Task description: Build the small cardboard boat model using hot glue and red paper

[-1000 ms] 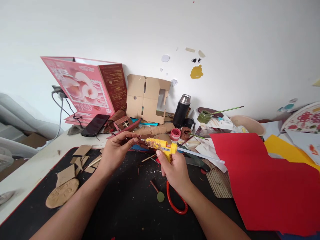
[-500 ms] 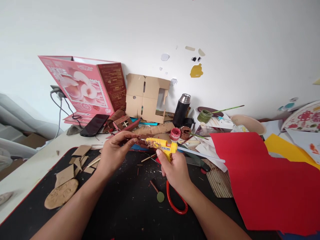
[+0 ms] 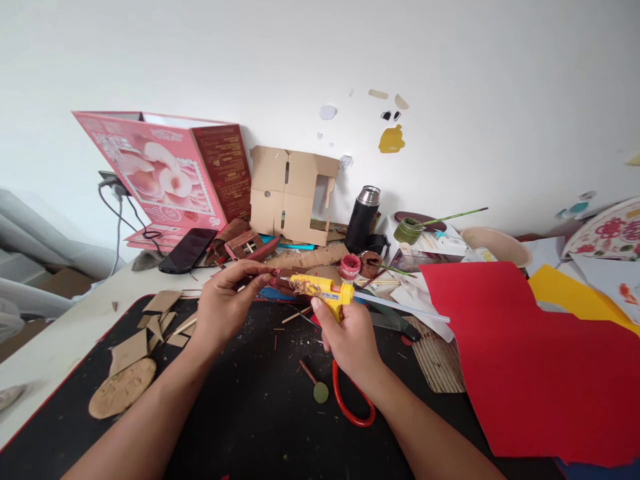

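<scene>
My right hand is wrapped round the handle of a yellow hot glue gun, with a clear glue stick poking out of its back. The gun's nozzle points left, close to the fingertips of my left hand. Those fingers are pinched on a small reddish-brown piece, partly hidden by the fingers. Below the gun, on the black mat, lie a green disc on a brown stick and a red loop handle.
Cardboard scraps and an oval tan piece lie at left. A phone, a small brown model house, paint jars and a black flask stand behind. Red sheet covers the right; a knife lies beside it.
Both hands keep nearly the same pose. A redder part of the small piece now shows at my left fingertips, and the view has shifted very slightly.
</scene>
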A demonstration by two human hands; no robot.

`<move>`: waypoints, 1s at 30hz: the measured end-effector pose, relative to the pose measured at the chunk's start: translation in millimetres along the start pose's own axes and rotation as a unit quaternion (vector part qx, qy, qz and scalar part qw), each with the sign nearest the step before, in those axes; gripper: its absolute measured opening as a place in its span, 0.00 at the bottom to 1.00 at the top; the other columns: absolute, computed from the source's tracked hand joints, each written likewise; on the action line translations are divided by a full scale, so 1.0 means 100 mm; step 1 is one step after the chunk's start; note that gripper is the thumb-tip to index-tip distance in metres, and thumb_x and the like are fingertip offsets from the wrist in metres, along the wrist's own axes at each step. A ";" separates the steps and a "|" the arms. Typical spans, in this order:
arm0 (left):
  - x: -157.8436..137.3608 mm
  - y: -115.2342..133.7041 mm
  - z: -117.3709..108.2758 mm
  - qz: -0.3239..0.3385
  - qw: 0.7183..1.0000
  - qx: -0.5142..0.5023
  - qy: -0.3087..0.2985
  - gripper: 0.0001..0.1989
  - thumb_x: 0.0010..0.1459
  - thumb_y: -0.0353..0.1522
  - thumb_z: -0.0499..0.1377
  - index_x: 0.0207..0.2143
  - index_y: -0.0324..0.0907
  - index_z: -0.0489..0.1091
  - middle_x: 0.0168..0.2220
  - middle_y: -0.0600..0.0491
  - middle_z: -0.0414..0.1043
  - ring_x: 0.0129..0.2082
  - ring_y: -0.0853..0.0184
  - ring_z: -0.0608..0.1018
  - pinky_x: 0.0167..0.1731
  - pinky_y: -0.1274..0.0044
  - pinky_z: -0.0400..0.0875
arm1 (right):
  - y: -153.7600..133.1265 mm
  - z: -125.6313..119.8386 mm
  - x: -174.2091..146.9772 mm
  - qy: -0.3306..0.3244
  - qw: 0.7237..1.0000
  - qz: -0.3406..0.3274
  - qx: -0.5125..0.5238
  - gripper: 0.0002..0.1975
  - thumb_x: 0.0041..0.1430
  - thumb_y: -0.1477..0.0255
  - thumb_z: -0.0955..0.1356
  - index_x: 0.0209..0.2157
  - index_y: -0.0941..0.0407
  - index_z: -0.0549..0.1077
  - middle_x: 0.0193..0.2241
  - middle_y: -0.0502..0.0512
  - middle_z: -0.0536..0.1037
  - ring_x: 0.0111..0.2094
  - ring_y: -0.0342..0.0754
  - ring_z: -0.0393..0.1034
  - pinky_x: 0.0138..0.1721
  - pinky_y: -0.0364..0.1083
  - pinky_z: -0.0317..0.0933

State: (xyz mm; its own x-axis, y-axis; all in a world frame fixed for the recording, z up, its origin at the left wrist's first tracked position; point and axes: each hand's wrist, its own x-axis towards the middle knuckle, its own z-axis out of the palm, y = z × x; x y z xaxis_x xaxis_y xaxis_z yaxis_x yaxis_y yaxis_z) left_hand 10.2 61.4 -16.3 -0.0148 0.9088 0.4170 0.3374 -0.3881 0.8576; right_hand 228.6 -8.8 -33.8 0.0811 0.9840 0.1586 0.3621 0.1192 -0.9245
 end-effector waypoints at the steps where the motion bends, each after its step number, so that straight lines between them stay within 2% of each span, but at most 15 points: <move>1: 0.00 0.00 0.00 0.001 1.000 -0.001 0.002 0.11 0.58 0.43 0.69 0.35 0.47 0.84 0.38 0.51 0.87 0.38 0.59 0.83 0.41 0.71 0.77 | 0.00 0.00 0.00 0.000 1.000 0.000 0.001 0.31 0.71 0.46 0.65 0.19 0.50 0.62 0.11 0.48 0.64 0.16 0.45 0.61 0.21 0.44 0.56; 30: -0.01 -0.02 -0.01 -0.004 1.000 -0.011 0.005 0.13 0.58 0.46 0.71 0.36 0.47 0.84 0.38 0.50 0.85 0.39 0.58 0.83 0.44 0.70 0.78 | 0.03 0.03 0.01 0.002 1.000 0.004 0.026 0.31 0.71 0.47 0.66 0.19 0.50 0.61 0.11 0.48 0.64 0.16 0.44 0.60 0.21 0.44 0.57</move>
State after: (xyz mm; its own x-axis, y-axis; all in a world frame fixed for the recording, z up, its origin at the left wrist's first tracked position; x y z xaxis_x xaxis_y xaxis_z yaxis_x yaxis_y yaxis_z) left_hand 8.5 61.4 -17.8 -0.0278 0.9101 0.4134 0.3173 -0.3842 0.8670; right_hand 227.0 -7.3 -37.7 0.0878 0.9845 0.1516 0.3123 0.1173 -0.9427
